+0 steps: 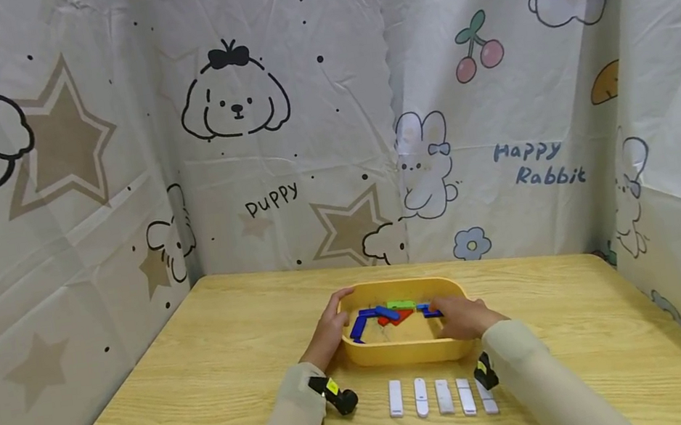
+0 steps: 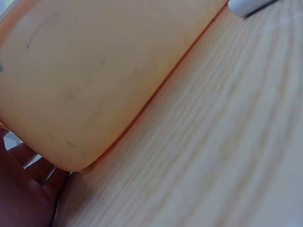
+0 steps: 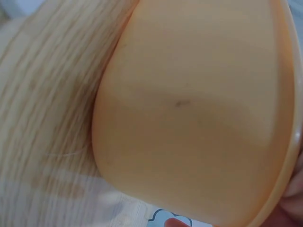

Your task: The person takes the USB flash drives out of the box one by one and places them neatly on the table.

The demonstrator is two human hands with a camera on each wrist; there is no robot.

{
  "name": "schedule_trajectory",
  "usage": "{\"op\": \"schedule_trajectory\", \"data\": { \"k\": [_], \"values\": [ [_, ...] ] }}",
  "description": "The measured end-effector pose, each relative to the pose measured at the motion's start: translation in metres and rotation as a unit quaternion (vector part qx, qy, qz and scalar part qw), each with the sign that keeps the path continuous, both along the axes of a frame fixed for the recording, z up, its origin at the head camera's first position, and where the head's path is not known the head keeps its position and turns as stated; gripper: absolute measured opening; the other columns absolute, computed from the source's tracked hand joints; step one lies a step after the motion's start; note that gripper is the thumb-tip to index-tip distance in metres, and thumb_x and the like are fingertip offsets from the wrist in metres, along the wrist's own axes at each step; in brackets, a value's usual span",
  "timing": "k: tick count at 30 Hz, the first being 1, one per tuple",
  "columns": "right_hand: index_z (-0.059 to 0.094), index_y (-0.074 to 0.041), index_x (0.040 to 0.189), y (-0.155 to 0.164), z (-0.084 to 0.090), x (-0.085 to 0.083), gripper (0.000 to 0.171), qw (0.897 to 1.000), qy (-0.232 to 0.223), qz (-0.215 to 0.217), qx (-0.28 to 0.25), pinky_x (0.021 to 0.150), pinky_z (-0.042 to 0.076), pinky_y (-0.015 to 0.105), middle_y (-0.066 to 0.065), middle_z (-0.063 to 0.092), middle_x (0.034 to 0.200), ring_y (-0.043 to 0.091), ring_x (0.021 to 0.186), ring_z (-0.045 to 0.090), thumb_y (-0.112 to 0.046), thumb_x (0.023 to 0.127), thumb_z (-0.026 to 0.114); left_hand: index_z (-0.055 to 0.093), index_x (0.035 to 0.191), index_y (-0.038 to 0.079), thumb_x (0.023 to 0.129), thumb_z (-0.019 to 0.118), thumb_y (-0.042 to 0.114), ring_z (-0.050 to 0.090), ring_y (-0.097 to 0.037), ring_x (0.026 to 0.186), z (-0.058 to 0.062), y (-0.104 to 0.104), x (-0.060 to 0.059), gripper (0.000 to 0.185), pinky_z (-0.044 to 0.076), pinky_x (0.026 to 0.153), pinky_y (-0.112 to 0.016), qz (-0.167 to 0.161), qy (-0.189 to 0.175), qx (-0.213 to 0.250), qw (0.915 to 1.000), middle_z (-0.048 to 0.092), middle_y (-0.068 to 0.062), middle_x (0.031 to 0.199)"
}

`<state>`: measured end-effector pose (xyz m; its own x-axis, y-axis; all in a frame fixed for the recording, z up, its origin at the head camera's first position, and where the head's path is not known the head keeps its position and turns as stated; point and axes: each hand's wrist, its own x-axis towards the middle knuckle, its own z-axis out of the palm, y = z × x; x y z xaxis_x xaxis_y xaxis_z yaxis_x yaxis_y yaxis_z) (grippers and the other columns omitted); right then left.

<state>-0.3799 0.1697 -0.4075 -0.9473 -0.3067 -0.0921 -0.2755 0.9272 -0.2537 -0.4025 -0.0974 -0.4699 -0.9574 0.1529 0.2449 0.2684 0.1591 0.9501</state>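
Note:
A yellow plastic basin (image 1: 411, 352) stands on the wooden table, holding several small stick-shaped pieces. Among them are dark blue pieces (image 1: 359, 327), a bright green piece (image 1: 400, 304) and a red piece (image 1: 404, 317). My left hand (image 1: 331, 324) grips the basin's left end, fingers against its outer wall and at the rim. Over the right rim reaches my right hand (image 1: 462, 317), its fingers inside beside some blue pieces (image 1: 431, 313). I cannot tell whether those fingers pinch one. In the right wrist view, the right hand shows only partly behind the rim.
In front of the basin, several white stick-shaped pieces (image 1: 421, 397) lie in a row, the rightmost partly covered by the right wrist's black camera (image 1: 485, 371). Another black camera (image 1: 338, 395) sits on the left wrist. Printed curtains (image 1: 303, 137) enclose the table (image 1: 220, 377).

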Motion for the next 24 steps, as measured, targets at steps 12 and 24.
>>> {"op": "schedule_trajectory", "data": {
  "k": [12, 24],
  "values": [
    [0.059, -0.009, 0.121, -0.002, 0.000, 0.001, 0.045, 1.000, -0.003, 0.002, 0.001, 0.093, 0.033, 0.061, 0.011, 0.060, 0.127, 0.032, 0.116, 0.053, -0.025, 0.082, 0.074, 0.041, 0.140, -0.001, 0.084, 0.038, -0.005, 0.026, -0.038, 0.139, 0.032, -0.001, 0.031, 0.057, 0.020, 0.109, -0.056, -0.013, 0.001, -0.016, 0.9998, 0.036, -0.021, 0.149],
    [0.061, -0.010, 0.117, 0.001, -0.001, 0.000, 0.042, 1.000, 0.008, 0.004, 0.002, 0.090, 0.036, 0.059, 0.009, 0.061, 0.123, 0.030, 0.111, 0.055, -0.025, 0.081, 0.076, 0.043, 0.141, 0.009, 0.083, 0.037, 0.000, 0.025, -0.034, 0.140, 0.002, 0.001, 0.002, 0.059, 0.018, 0.110, -0.056, 0.000, -0.003, -0.006, 1.0000, 0.036, -0.014, 0.150]
  ]
}}
